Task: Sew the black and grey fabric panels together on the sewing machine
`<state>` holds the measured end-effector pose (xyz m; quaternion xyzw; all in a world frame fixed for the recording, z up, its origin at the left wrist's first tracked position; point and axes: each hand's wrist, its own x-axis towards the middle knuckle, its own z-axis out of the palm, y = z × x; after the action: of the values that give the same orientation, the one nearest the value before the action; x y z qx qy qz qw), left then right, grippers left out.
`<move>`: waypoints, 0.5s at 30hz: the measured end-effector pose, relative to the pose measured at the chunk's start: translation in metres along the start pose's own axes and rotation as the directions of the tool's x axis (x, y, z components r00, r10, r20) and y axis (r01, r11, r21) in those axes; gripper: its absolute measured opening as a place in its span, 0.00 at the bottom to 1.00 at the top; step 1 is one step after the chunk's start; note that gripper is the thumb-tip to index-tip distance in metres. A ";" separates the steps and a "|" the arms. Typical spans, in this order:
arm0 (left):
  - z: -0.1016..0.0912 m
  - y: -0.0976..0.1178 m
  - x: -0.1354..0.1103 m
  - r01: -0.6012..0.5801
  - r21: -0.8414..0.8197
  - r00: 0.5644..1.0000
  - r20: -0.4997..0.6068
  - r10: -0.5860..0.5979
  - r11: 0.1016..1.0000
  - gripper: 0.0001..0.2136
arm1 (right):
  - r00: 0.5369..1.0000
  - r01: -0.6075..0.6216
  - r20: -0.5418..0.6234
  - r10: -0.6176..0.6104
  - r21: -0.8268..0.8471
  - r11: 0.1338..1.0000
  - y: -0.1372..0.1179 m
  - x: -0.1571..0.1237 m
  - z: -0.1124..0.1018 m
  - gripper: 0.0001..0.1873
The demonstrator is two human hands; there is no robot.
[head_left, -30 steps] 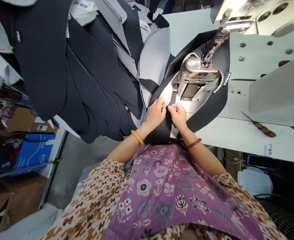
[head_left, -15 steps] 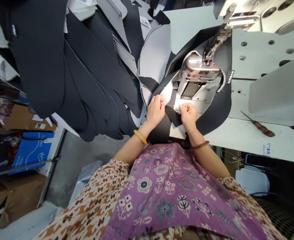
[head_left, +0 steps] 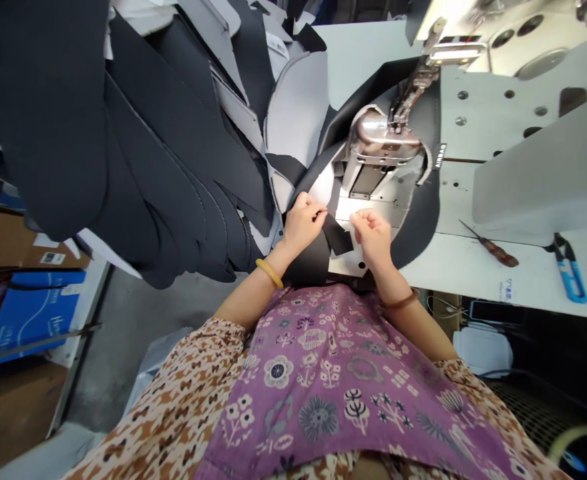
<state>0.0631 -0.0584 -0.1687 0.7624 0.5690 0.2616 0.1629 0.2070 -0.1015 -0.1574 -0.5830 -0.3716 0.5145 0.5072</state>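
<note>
A dark grey seat-cover piece (head_left: 413,230) with a white AIRBAG tag (head_left: 440,156) is looped around the metal sewing-machine arm (head_left: 380,143). My left hand (head_left: 304,225) lies against the near left part of this cover, thumb and fingertips pinched together beside a short black flap (head_left: 338,235). Just right of the flap, over the white machine bed, my right hand (head_left: 374,235) is raised with its fingers curled in a pinch. The two hands are a small gap apart. Whatever sits between either set of fingertips is too small to make out.
Dark cover pieces (head_left: 163,153) and light grey-backed ones (head_left: 298,107) are heaped at the left. On the table at right lie a wooden-handled awl (head_left: 496,252) and blue-handled thread snips (head_left: 570,270). Boxes (head_left: 33,310) stand on a shelf at lower left.
A thin reddish thread stretched between my hands before; now I cannot see it there. Both hands remain pinched near the flap. The view has turned slightly right, bringing the snips fully into sight.
</note>
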 end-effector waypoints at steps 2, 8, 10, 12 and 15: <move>0.002 -0.002 -0.001 -0.034 -0.029 0.997 -0.071 0.032 0.999 0.05 | 0.981 0.112 0.169 -0.093 -0.106 0.988 -0.018 -0.021 -0.017 0.12; 0.008 -0.003 -0.017 -0.289 -0.099 0.953 -0.125 0.277 0.952 0.07 | 0.661 0.153 -0.479 -0.578 -0.668 0.729 -0.043 -0.022 -0.166 0.13; 0.009 0.000 -0.026 -0.371 -0.073 0.923 -0.139 0.359 0.926 0.08 | 0.717 -0.356 -0.590 -0.371 -0.768 0.532 -0.033 -0.011 -0.222 0.11; 0.010 0.004 -0.035 -0.422 -0.056 0.900 -0.147 0.411 0.905 0.08 | 0.688 -0.514 -0.673 -0.271 -0.716 0.473 -0.016 -0.008 -0.260 0.18; 0.008 0.010 -0.045 -0.447 -0.068 0.885 -0.180 0.430 0.892 0.08 | 0.745 -0.587 -0.641 -0.185 -0.761 0.276 0.005 -0.019 -0.284 0.25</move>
<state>0.0660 -0.1039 -0.1789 0.8380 0.3780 0.3822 0.0938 0.4808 -0.1798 -0.1708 -0.9421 -0.3240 0.0349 0.0792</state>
